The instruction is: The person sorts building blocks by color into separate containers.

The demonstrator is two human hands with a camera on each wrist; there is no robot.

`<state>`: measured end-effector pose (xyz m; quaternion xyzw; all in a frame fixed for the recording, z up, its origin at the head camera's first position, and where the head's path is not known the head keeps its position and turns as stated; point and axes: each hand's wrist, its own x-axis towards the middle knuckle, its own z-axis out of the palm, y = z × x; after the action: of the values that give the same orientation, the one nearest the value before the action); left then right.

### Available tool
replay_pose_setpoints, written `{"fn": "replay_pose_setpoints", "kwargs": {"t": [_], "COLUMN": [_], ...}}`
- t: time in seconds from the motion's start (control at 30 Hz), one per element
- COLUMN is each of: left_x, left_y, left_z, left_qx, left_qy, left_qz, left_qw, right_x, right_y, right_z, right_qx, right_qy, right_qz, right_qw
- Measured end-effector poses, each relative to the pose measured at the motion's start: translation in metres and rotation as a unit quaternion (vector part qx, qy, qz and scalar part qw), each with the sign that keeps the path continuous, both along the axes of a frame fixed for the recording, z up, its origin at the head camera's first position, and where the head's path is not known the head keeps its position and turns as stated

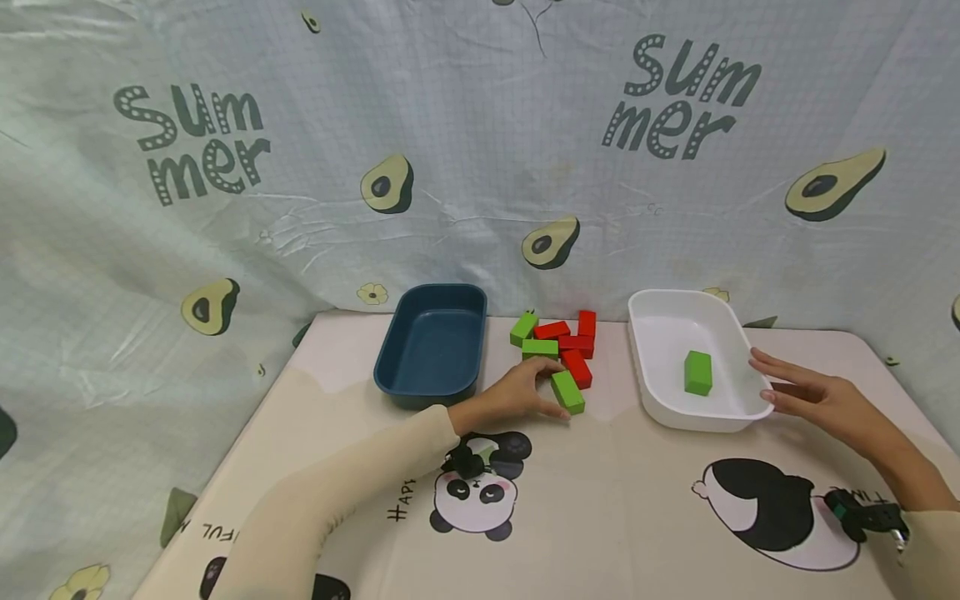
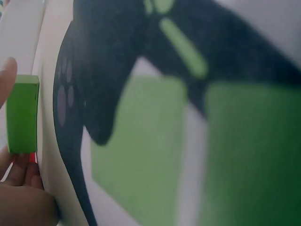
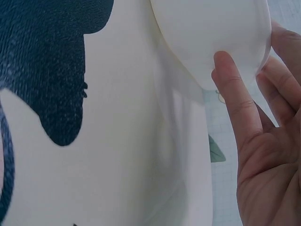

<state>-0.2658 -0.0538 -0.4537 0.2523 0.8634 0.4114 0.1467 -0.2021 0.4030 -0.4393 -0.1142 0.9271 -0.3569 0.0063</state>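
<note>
Apart, left fingers [image 1: 553,410] pinching 1 green block [image 1: 567,393], right fingers [image 1: 789,369] spread against tray edge [image 1: 705,419]

Tabletop: a pale pinkish-beige surface [image 1: 615,500] is carrying everything, its far corners looking rounded
Printed figures: a panda print [image 1: 474,508] is showing near the middle and a larger black-and-white animal print [image 1: 772,508] is showing to the right, lettering running beside each
Blue tray: this container [image 1: 431,350] is sitting at the far left
White tray: this container [image 1: 663,333] is standing at the far right
Blocks: two green blocks [image 1: 540,347] and four red blocks [image 1: 576,368] are lying clustered between the trays
</note>
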Motion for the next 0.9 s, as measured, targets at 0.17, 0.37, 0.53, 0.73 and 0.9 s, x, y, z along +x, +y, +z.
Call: {"fn": "replay_pose_setpoints", "kwargs": {"t": [0.17, 0.37, 0.53, 0.73, 0.9], "left_x": [0.000, 0.004, 0.008, 0.013, 0.016], "left_y": [0.008, 0.012, 0.009, 0.006, 0.004], "left_z": [-0.001, -0.004, -0.001, 0.002, 0.006], "left_qx": [-0.017, -0.025, 0.010, 0.018, 0.015], "left_qy": [0.023, 0.042, 0.021, 0.026, 0.040], "left_qz": [0.002, 0.036, 0.052, 0.055, 0.051], "left_qw": [0.9996, 0.9982, 0.9984, 0.9980, 0.9978], "right_x": [0.000, -0.001, 0.000, -0.001, -0.001], "right_y": [0.001, 0.001, 0.001, 0.002, 0.003], "right_z": [0.000, -0.002, -0.002, -0.002, -0.002], "right_qx": [-0.008, 0.001, 0.000, -0.001, 0.003], "right_qy": [0.007, -0.005, 0.003, 0.009, 0.004], "right_qz": [0.003, -0.005, -0.001, 0.002, 0.001], "right_qw": [0.9999, 1.0000, 1.0000, 1.0000, 1.0000]}}
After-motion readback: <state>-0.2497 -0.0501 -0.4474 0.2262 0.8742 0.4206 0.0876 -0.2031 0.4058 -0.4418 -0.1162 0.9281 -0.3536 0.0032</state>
